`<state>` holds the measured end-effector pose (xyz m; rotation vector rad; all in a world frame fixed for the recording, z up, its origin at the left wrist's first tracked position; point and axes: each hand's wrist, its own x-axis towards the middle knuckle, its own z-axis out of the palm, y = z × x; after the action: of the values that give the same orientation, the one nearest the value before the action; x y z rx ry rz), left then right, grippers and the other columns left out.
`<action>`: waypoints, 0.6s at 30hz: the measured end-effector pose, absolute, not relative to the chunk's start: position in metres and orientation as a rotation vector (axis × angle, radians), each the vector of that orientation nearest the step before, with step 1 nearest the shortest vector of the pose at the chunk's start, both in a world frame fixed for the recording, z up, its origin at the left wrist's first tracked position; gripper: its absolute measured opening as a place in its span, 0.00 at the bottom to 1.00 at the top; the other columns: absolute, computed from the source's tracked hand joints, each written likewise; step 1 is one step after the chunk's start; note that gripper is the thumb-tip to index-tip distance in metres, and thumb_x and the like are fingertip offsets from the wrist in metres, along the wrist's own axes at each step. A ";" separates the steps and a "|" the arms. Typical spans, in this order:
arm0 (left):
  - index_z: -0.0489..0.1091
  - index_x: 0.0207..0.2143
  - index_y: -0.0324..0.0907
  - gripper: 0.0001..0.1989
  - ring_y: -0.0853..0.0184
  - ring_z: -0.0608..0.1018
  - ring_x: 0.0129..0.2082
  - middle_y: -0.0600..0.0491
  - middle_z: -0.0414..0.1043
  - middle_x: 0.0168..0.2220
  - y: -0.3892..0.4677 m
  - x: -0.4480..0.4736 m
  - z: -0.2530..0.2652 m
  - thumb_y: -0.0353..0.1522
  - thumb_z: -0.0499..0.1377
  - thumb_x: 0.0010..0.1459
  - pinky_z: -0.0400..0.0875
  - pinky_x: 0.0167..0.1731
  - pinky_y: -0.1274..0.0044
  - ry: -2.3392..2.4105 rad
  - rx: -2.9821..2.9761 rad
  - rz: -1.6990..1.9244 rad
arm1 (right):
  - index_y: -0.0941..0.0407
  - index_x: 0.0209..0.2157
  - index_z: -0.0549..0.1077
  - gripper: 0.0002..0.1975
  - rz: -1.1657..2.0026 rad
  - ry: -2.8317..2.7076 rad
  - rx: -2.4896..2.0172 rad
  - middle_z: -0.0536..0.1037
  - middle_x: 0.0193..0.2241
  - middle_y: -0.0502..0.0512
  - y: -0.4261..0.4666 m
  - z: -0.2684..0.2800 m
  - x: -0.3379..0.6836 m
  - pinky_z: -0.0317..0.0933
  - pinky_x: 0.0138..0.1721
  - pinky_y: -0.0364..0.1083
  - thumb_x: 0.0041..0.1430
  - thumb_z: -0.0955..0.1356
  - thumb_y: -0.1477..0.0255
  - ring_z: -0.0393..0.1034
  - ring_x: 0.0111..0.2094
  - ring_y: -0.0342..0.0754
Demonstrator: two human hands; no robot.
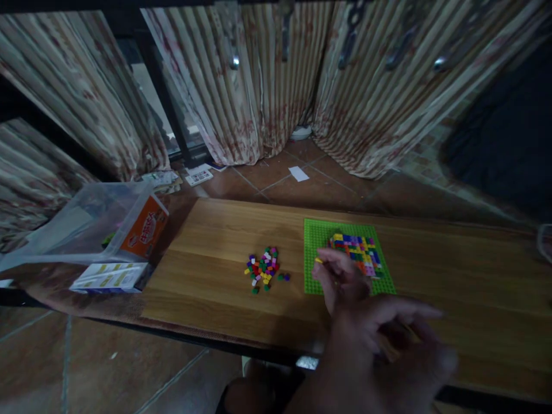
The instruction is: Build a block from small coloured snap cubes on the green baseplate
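My right hand (345,279) pinches a small yellow brick (318,260) between thumb and fingertips. It hovers over a green studded baseplate (314,236), covering part of it. On that plate, a patch of many-coloured bricks (360,246) is packed together in a block. Closer to the camera, my left hand (383,351) is blurred, with its fingers apart and pointing right; I see nothing held in it. It overlaps the right wrist and hides it. Left of the plate, a loose pile of small coloured bricks (263,265) lies on the wooden tabletop (215,230).
A clear plastic bin (95,198) with an orange label stands at the left, with a white and yellow box (110,277) before it. Papers (199,175) lie on the tiled floor beyond the table. Striped curtains (241,86) hang behind. A dark shape (504,126) is at the right.
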<state>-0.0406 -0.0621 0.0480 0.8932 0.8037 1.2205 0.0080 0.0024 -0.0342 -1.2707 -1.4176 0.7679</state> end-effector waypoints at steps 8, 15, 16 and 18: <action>0.77 0.37 0.40 0.10 0.72 0.71 0.25 0.55 0.73 0.26 -0.037 -0.065 0.037 0.35 0.64 0.53 0.67 0.27 0.81 1.192 0.594 1.377 | 0.53 0.39 0.77 0.07 0.509 -1.333 -1.292 0.80 0.37 0.54 0.011 -0.011 0.055 0.70 0.37 0.48 0.60 0.69 0.67 0.76 0.36 0.47; 0.73 0.46 0.40 0.16 0.72 0.72 0.27 0.53 0.73 0.32 -0.037 -0.059 0.023 0.35 0.63 0.55 0.65 0.26 0.81 1.298 0.748 1.186 | 0.53 0.44 0.77 0.11 0.432 -1.468 -1.363 0.80 0.39 0.56 0.015 -0.012 0.079 0.69 0.40 0.49 0.63 0.67 0.66 0.74 0.37 0.48; 0.72 0.47 0.40 0.17 0.72 0.71 0.26 0.53 0.73 0.32 -0.037 -0.057 0.023 0.35 0.62 0.56 0.64 0.25 0.81 1.307 0.776 1.160 | 0.53 0.45 0.77 0.11 0.430 -1.506 -1.368 0.79 0.40 0.56 0.015 -0.011 0.081 0.69 0.41 0.49 0.63 0.66 0.67 0.74 0.38 0.48; 0.70 0.49 0.40 0.17 0.72 0.70 0.25 0.53 0.73 0.33 -0.037 -0.053 0.022 0.35 0.60 0.57 0.63 0.23 0.81 1.313 0.815 1.123 | 0.52 0.44 0.77 0.12 0.432 -1.567 -1.374 0.78 0.40 0.56 0.014 -0.010 0.082 0.69 0.42 0.50 0.64 0.65 0.67 0.73 0.40 0.48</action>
<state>-0.0534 -0.0371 0.0219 0.8154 1.3131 1.1231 0.0819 0.0140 -0.0105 -1.3743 -1.5669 0.4318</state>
